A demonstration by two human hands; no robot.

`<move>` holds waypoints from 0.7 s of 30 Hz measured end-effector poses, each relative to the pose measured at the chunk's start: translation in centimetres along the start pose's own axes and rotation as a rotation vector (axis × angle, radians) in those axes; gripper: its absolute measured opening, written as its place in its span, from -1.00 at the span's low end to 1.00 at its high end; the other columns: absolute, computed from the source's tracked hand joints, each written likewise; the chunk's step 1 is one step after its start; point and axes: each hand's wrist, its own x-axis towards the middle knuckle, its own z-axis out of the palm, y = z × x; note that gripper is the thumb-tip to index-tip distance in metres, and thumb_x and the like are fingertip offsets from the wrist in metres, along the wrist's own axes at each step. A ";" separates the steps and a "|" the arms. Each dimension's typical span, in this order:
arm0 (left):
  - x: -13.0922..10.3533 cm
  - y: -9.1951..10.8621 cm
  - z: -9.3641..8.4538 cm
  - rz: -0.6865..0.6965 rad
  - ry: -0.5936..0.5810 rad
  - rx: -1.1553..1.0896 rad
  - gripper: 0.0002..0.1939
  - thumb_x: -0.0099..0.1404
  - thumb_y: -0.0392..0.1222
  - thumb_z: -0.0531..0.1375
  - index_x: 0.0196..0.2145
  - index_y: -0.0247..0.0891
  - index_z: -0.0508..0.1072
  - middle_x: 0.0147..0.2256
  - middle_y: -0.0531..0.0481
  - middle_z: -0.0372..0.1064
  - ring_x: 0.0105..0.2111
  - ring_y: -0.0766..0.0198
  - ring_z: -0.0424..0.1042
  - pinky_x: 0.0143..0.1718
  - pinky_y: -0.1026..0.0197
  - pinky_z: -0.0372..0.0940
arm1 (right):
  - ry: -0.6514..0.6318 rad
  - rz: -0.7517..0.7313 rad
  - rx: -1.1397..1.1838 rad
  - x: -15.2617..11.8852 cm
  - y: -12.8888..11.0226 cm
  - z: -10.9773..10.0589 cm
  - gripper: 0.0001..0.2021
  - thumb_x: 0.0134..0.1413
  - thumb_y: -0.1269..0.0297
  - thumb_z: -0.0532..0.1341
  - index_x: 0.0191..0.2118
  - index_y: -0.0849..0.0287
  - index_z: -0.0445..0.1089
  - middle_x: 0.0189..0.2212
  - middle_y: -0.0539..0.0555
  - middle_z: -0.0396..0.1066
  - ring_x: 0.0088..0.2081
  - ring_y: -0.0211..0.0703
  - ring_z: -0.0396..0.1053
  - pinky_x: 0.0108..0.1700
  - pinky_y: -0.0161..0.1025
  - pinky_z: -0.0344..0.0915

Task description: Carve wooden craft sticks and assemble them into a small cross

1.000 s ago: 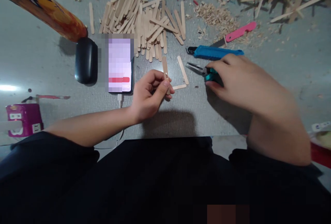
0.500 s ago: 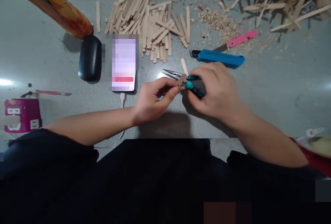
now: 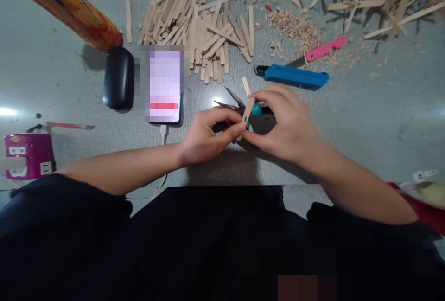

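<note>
One stick (image 3: pixel 249 107), apparently slotted, in left hand (image 3: pixel 211 135); splayed pliers (image 3: pixel 256 109) in right hand (image 3: pixel 290 122).

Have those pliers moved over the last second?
Yes. Judged against the phone, the pliers have shifted left across the picture, nearer to it, with the right hand around their handles.

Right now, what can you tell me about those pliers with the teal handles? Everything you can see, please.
The pliers have long, slim, pointed jaws that look like dark metal, spread apart in a V, and teal grips, perhaps plastic or rubber. The tips point forward and to the person's left, over the grey table. The right hand holds the grips, partly covering them. A flat wooden stick in the left hand crosses in front; whether it touches the pliers is unclear.
</note>
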 end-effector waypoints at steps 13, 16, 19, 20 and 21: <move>-0.3 1.0 0.4 -0.005 0.167 -0.159 -0.76 0.56 0.02 0.35 -0.21 -0.17 0.54 -0.27 0.00 0.66 -0.38 0.33 0.62 -0.35 0.25 0.57 | -0.520 0.327 1.165 0.6 2.3 1.1 -0.70 0.24 0.00 0.54 -0.10 0.05 0.58 -0.14 0.05 0.64 -0.10 -0.08 0.60 0.05 -0.09 0.55; -0.2 1.4 0.7 -0.028 0.299 -0.146 -0.67 0.56 0.14 0.33 -0.23 -0.15 0.50 -0.16 -0.03 0.70 -0.30 0.26 0.68 -0.28 0.16 0.64 | -0.454 0.415 1.367 0.5 2.1 1.5 -0.69 0.30 -0.03 0.50 -0.01 0.01 0.59 -0.09 0.08 0.67 -0.06 -0.04 0.66 0.12 -0.04 0.58; 0.0 1.2 0.7 -0.012 0.331 -0.142 -0.66 0.57 0.15 0.32 -0.24 -0.12 0.46 -0.32 0.04 0.64 -0.43 0.31 0.60 -0.36 0.19 0.58 | -0.384 0.419 1.322 0.6 2.1 0.7 -0.71 0.35 -0.07 0.44 -0.05 0.01 0.56 -0.12 0.10 0.68 -0.04 0.05 0.67 0.07 0.02 0.59; 0.0 1.1 0.6 -0.010 0.320 -0.147 -0.67 0.58 0.13 0.32 -0.24 -0.12 0.46 -0.40 0.08 0.59 -0.49 0.34 0.55 -0.43 0.23 0.52 | -0.396 0.400 1.262 0.6 2.0 0.2 -0.70 0.36 -0.09 0.42 -0.06 0.01 0.54 -0.11 0.11 0.68 -0.03 0.08 0.66 0.06 0.05 0.59; -0.1 0.9 0.5 -0.013 0.307 -0.149 -0.69 0.59 0.13 0.32 -0.23 -0.11 0.46 -0.45 0.11 0.54 -0.55 0.37 0.49 -0.49 0.25 0.46 | -0.409 0.372 1.160 0.6 1.8 -0.2 -0.71 0.37 -0.09 0.41 -0.07 0.01 0.52 -0.11 0.11 0.68 -0.03 0.11 0.65 0.03 0.06 0.58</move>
